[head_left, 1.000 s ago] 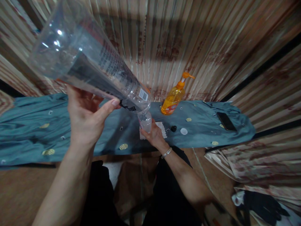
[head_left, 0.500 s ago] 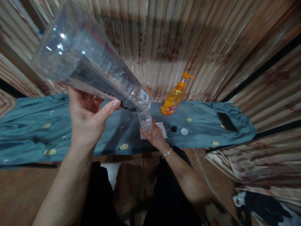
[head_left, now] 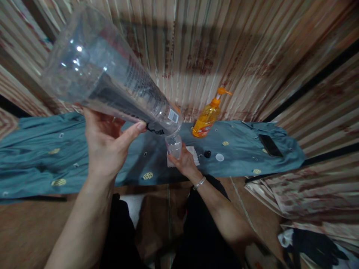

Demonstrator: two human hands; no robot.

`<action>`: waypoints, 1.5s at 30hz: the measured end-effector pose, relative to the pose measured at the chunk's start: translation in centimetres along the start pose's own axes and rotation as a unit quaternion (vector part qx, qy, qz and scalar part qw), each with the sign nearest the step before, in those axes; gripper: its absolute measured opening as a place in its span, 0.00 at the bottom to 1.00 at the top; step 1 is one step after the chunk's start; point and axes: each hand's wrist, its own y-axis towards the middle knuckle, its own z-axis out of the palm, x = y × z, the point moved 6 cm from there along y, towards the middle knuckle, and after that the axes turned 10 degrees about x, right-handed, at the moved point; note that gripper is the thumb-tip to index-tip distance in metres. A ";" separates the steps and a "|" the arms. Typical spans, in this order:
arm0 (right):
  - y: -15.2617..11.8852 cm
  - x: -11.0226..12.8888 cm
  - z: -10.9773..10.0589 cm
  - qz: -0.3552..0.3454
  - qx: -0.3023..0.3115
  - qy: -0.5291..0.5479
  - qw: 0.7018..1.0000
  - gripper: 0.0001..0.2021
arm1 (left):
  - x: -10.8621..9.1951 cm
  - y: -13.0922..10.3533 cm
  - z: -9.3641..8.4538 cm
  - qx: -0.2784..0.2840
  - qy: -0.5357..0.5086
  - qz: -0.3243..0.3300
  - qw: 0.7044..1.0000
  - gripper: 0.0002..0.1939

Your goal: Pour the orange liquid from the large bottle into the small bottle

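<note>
A large clear bottle point(head_left: 120, 82) with a printed label is tilted mouth-down, its neck at the opening of a small clear container point(head_left: 174, 147). My left hand point(head_left: 108, 144) is wrapped round the large bottle from below, thumb along its side. The small container is held by my right hand point(head_left: 183, 160), just above a white cloth or tissue point(head_left: 193, 152) on the teal tablecloth point(head_left: 112, 178). Whether liquid passes between the two cannot be made out. Right of my right hand lie a small black cap point(head_left: 207, 154) and a white round disc point(head_left: 220, 157).
An orange pump bottle point(head_left: 206, 117) stands at the table's back edge. A black phone point(head_left: 270, 145) lies near the right end. Patterned curtains point(head_left: 202, 52) hang behind the table. Dark fabric point(head_left: 316, 246) is at the lower right.
The large bottle and my left hand have shifted slightly to the right and down. My right hand and the small container have hardly moved.
</note>
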 end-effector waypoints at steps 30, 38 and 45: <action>0.1 0.0 -0.1 0.011 -0.008 -0.026 1.000 0.32 | -0.3 -0.8 0.3 -0.027 -0.008 0.004 1.000 0.28; 0.1 -0.1 -0.1 0.010 -0.005 -0.029 1.000 0.31 | -0.4 -0.7 0.4 -0.030 0.001 -0.007 1.000 0.26; 0.1 -0.2 -0.2 0.013 -0.003 -0.020 1.000 0.31 | -0.3 -0.7 0.5 -0.032 -0.012 -0.015 0.999 0.27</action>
